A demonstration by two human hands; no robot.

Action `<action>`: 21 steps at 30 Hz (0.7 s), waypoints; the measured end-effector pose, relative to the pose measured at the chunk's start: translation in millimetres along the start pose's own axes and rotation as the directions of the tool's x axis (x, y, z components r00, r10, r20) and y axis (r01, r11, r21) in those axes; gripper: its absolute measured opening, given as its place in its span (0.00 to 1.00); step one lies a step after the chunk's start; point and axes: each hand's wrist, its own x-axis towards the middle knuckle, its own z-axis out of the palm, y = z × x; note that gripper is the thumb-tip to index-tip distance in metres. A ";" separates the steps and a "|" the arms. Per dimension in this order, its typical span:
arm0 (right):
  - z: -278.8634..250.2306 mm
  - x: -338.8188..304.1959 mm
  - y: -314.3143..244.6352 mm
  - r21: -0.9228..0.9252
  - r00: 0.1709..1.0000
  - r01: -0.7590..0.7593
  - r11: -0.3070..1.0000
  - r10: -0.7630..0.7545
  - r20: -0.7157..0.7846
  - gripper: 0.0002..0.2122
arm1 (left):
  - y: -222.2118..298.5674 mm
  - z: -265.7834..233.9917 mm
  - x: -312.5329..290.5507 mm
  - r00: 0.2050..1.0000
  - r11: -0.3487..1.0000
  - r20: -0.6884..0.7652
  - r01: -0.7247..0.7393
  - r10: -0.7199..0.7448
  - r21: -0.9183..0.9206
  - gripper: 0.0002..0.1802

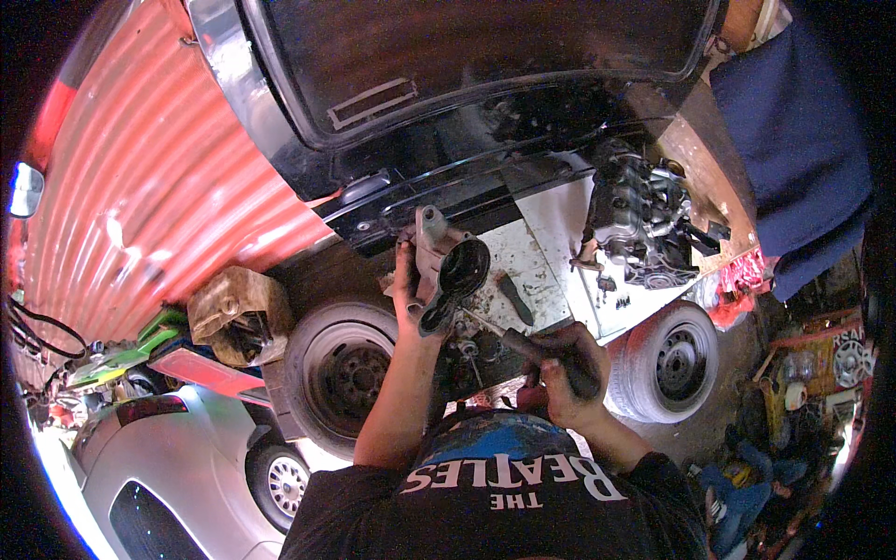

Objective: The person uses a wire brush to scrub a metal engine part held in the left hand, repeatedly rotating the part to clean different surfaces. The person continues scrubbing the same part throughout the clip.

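Observation:
My left hand (pixel 408 282) is wrapped round a grey cast-metal housing (pixel 431 264), raised in front of my chest. The housing has a wide round opening, dark inside, and a smaller lobe at its lower end. In my right hand (pixel 571 371), dark with grime, is a screwdriver (pixel 523 346), gripped by its dark handle. Its thin shaft points up and left toward the housing's lower end; whether the tip touches the metal I cannot tell. Behind the housing, a dark flat piece (pixel 513 298) lies on a stained white board (pixel 509 247).
An engine (pixel 635 219) rests on the white surface at right. Two wheels (pixel 350 369) (pixel 667 362) flank me. Beyond the board stands a dark car panel (pixel 364 107). A silver car (pixel 191 457) is at lower left, a brown container (pixel 238 303) above it. Blue cloth (pixel 798 159) hangs at right.

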 end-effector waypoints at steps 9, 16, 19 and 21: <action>4.3 18.6 -14.0 -0.363 0.897 0.412 0.835 -0.304 0.320 0.14 | -2.8 8.3 -5.2 0.999 1.000 0.033 -0.003 0.004 -0.022 0.28; 17.4 20.8 -18.0 -0.461 0.789 0.610 0.644 -0.442 0.428 0.13 | 1.9 -5.2 -0.2 0.998 0.999 -0.054 -0.019 0.021 0.038 0.25; 28.3 11.4 -5.3 -0.302 0.981 0.168 0.938 -0.130 0.141 0.14 | 4.0 -16.7 9.7 0.987 0.974 0.057 -0.158 0.151 0.162 0.22; 29.2 14.1 -1.0 -0.037 0.989 -0.149 0.988 0.149 -0.006 0.14 | 3.5 -20.2 12.1 0.973 0.945 0.018 -0.228 0.230 0.234 0.20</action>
